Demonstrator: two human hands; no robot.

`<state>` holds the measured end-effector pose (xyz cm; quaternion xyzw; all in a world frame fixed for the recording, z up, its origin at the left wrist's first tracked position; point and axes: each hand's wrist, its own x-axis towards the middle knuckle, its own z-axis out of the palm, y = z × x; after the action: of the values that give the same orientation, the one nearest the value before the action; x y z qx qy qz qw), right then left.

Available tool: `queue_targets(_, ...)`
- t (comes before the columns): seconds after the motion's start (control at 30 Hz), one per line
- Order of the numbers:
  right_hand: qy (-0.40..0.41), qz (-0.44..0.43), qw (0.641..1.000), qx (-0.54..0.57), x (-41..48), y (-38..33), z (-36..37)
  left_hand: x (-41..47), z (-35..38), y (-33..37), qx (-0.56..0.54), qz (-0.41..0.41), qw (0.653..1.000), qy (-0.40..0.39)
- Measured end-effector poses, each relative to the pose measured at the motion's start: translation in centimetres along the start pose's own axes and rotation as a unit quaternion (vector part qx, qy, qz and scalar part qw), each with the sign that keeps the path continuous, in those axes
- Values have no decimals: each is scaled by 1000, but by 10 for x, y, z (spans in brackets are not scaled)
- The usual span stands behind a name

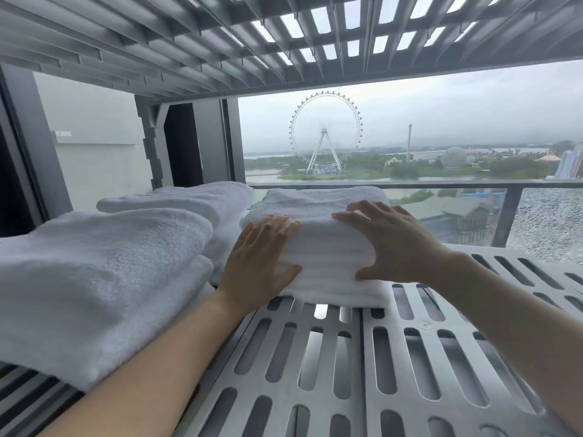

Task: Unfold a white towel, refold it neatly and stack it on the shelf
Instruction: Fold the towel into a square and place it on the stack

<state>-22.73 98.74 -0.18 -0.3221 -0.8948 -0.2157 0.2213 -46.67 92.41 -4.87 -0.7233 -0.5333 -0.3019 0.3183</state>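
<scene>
A neatly folded white towel (328,257) lies on the grey slotted shelf (419,367), near its middle. My left hand (262,263) presses flat against the towel's left front side, fingers spread. My right hand (391,244) rests on its top right, thumb along the front edge, fingers spread over the top. Both palms touch the towel without closing around it. A second folded towel (315,200) lies directly behind it.
A thick folded white towel (104,279) fills the shelf's left side, with another folded towel (189,200) behind it. The slotted shelf above (220,42) hangs low overhead. A grey upright post (151,143) stands at the back left. Behind the shelf is a window.
</scene>
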Motion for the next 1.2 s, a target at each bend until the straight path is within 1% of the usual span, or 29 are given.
queue_targets(0.1, 10, 8, 1000, 10, 1, -1, 2, 0, 1, 0, 13, 1, 1000, 13)
queue_targets(0.2, 44, 14, 999, 3, -2, -4, 9, 0, 2, 2, 21, -4, 999, 24)
queue_targets(0.3, 58, 16, 998, -10, -4, -5, 12, -1, 3, -1, 11, 12, 1000, 3)
queue_targets(0.43, 13, -37, 998, -56, -2, -12, 12, -6, 0, -11, 14, 40, 998, -54)
queue_targets(0.53, -23, -26, 995, -98, -4, -16, 17, -7, 0, -16, 25, 50, 996, -75)
queue_targets(0.63, -29, -7, 993, -115, -7, -16, 20, -6, 3, -18, 29, 51, 994, -89)
queue_targets(0.83, -13, 7, 992, -124, -8, -25, 24, -10, 8, -14, 30, 45, 996, -75)
queue_targets(1.07, -10, 38, 990, -134, -12, -38, 34, -11, 13, -6, 75, 39, 996, -41)
queue_targets(1.2, -2, 44, 991, -126, -15, -33, 38, -8, 13, -5, 98, 52, 993, -50)
